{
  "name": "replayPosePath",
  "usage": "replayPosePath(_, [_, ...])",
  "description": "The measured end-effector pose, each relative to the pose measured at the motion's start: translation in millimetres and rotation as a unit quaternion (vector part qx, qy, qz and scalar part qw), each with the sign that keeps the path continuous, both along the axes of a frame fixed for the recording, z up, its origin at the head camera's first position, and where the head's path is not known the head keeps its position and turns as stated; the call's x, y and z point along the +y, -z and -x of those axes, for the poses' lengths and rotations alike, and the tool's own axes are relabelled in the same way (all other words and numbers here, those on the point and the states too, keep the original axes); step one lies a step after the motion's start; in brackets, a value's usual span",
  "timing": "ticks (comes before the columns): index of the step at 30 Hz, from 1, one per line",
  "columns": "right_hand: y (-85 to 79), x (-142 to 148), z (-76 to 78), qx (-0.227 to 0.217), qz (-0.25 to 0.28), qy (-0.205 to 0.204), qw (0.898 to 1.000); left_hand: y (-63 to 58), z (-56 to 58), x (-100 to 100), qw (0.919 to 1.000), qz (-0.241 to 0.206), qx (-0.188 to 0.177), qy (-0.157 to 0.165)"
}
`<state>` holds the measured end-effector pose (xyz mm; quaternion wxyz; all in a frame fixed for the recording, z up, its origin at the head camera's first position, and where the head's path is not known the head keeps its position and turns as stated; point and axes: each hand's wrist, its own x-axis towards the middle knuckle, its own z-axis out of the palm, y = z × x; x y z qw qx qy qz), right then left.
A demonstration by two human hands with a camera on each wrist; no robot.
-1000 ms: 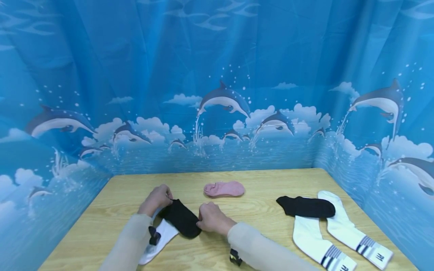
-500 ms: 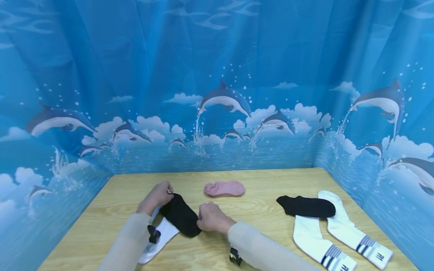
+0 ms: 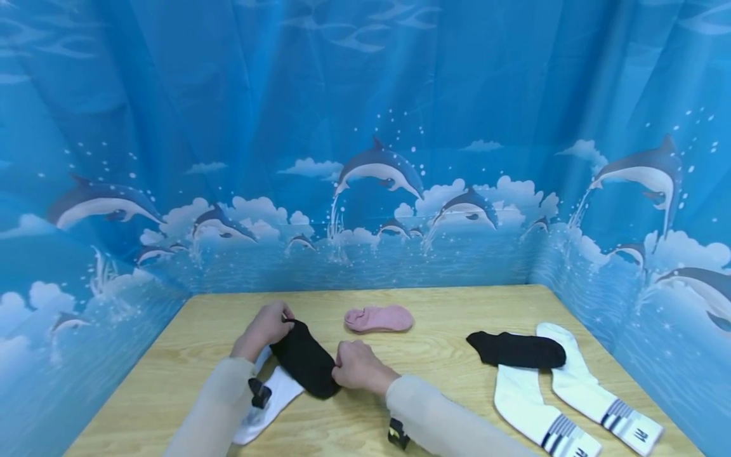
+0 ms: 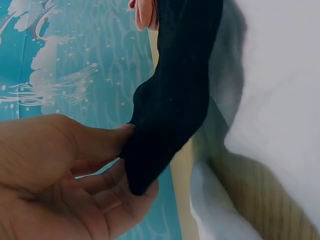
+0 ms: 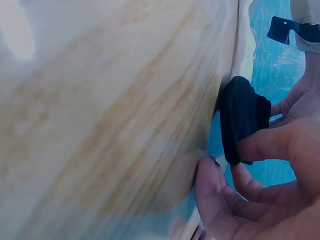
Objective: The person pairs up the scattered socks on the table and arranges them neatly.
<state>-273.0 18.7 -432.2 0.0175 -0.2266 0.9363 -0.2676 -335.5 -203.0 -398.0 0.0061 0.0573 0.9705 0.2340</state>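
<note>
A black ankle sock (image 3: 305, 362) stretches between my two hands over the left part of the table. My left hand (image 3: 267, 330) pinches its upper-left end; in the left wrist view thumb and fingers grip the tip of the black fabric. Its lower-right end is pinched by my right hand (image 3: 356, 367), and the right wrist view shows the thumb pressed on that end close to the tabletop. Beneath the held sock and my left forearm lie white socks (image 3: 276, 397), partly hidden. A pink sock (image 3: 379, 318) rests flat behind my right hand.
Toward the right of the wooden table (image 3: 440, 393), another black sock (image 3: 516, 349) lies across two white striped socks (image 3: 596, 393). A blue dolphin-print curtain (image 3: 365, 127) rises behind the table and along both sides.
My left hand has lifted the sock's upper-left end slightly up and away, so the black sock looks straighter. My right hand has stayed in nearly the same place.
</note>
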Motion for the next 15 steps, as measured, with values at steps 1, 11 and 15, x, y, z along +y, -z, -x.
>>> replayPosePath(1, [-0.1,0.2,-0.1,0.001,0.000,0.002,1.000,-0.3,-0.1,0.3,1.0000,0.000,0.002,0.000])
replayPosePath(11, [1.6,1.4,1.8,0.010,0.030,0.020,0.999,-1.5,-0.2,-0.2,0.9998,-0.017,0.005,-0.003])
replayPosePath(15, [1.6,1.8,3.0,0.020,0.054,0.028,0.998,-2.8,0.0,0.1,0.9997,-0.021,-0.003,-0.009])
